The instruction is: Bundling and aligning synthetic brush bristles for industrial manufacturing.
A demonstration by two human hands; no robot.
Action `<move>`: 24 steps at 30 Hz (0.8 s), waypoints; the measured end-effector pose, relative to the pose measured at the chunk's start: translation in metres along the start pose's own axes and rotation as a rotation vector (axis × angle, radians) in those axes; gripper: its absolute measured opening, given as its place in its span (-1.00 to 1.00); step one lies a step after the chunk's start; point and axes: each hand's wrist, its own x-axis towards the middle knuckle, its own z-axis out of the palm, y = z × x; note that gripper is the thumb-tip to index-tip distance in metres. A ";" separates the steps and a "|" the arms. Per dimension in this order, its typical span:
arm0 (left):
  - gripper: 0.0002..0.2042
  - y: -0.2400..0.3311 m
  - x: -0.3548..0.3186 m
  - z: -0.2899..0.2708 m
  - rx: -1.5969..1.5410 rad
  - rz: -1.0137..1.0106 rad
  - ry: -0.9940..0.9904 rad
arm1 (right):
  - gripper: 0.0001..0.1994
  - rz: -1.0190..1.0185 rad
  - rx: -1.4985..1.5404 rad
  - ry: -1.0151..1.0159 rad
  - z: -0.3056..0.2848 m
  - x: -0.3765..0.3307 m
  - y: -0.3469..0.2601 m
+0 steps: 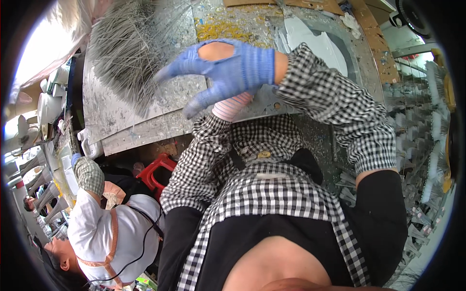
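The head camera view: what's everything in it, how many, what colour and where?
Bristle bundle: one, grey, upper left, on the table
Table: one, worn grey, upper middle
Yellow residue: one patch, yellow, table's far part
Flat patch: one, white, table's right part
Stool: one, red, below the table
Bristly pieces: many, pale grey, right side
Round object: one, black, upper right, kind unclear
Other person: one, white top, lower left
Apron: one, black-and-white check, lower middle
Right hand: one, blue glove, over the table, fingers spread
Left hand: one, pink-striped glove, mostly hidden behind the right
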 end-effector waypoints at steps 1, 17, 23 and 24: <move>-0.60 0.001 -0.003 -0.005 -0.069 0.022 0.008 | -0.10 -0.459 0.195 0.450 0.020 0.022 0.021; -0.61 0.172 -0.029 0.064 0.007 0.183 0.057 | -0.27 -0.558 0.988 0.370 0.154 -0.005 0.078; -0.57 0.188 -0.027 0.059 0.377 0.388 -0.235 | -0.49 -0.469 0.812 0.360 0.151 -0.023 0.074; -0.61 0.183 -0.023 0.056 0.543 0.604 -0.209 | -0.42 -0.589 0.663 0.635 0.140 -0.018 0.079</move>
